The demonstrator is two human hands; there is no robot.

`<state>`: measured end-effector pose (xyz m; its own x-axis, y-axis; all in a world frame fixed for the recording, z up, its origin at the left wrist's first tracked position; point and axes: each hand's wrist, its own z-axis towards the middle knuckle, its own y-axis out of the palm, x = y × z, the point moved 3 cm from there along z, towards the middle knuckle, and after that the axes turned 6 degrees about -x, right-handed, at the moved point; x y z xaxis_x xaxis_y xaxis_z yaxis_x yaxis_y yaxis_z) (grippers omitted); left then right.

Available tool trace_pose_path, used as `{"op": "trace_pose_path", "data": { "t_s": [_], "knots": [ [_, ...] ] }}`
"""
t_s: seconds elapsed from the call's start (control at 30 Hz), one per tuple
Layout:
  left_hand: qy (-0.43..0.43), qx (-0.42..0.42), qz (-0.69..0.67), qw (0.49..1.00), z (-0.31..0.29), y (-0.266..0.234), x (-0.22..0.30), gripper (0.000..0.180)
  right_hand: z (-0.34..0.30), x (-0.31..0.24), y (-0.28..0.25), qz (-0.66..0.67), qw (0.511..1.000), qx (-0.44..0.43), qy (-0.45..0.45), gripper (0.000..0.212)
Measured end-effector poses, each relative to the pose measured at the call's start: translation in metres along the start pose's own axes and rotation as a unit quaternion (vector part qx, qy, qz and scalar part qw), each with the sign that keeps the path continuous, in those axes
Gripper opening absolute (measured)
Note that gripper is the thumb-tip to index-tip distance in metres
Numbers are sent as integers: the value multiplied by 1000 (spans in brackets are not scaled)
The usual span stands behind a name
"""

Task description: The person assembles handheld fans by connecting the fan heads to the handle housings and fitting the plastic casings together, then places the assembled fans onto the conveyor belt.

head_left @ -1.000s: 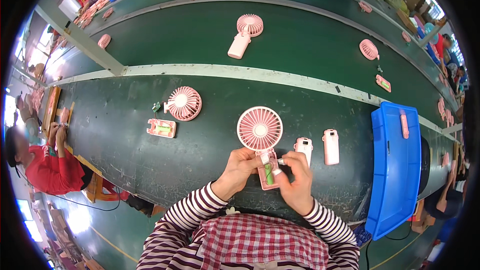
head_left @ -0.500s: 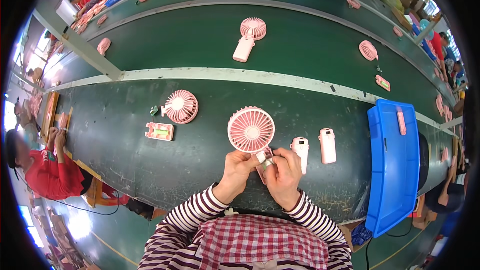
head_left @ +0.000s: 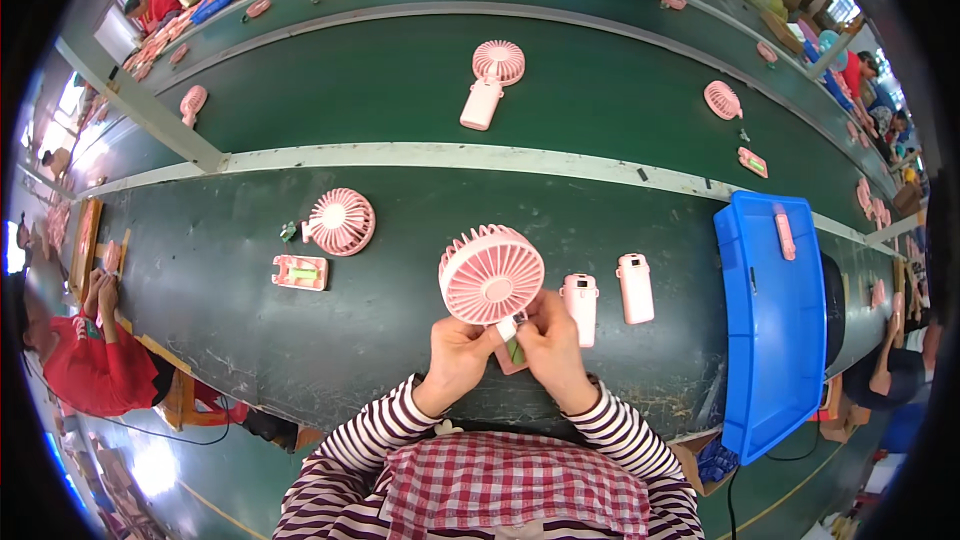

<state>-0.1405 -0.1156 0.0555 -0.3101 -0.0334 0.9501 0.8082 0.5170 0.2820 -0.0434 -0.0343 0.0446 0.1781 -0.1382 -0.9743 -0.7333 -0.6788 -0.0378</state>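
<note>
Both hands pinch the same pink fan (head_left: 492, 275) right at the table's near edge: left hand (head_left: 458, 360) and right hand (head_left: 548, 345) grip its handle. Two pink handle shells (head_left: 608, 295) lie just right; blue tray (head_left: 775, 340) beyond, with bare green table (head_left: 200, 330) left.
</note>
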Motion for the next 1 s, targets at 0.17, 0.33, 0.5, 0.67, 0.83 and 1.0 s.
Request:
{"op": "trace_pose_path", "data": {
  "t_s": [0.17,0.33,0.5,0.67,0.83,1.0],
  "knots": [
    [-80,-6,-80,994,3,-3,-2,13,-3,0,4,-66,998,3,-6,35],
    [-145,30,-130,981,10,-13,-12,17,-17,-18,-18,-176,984,1,-16,45],
    [-281,-3,-138,950,7,-9,-22,20,-18,-26,-55,-524,836,118,-109,50],
    [-317,-8,-149,937,3,-6,-21,20,-13,-20,-52,-559,821,56,-100,50],
    [-344,-10,-167,924,-2,-6,-22,15,-17,-18,-51,-567,816,28,-112,53],
    [-356,-5,-180,917,-3,-9,-20,15,-21,-30,-47,-602,790,52,-105,57]
  ]
}}
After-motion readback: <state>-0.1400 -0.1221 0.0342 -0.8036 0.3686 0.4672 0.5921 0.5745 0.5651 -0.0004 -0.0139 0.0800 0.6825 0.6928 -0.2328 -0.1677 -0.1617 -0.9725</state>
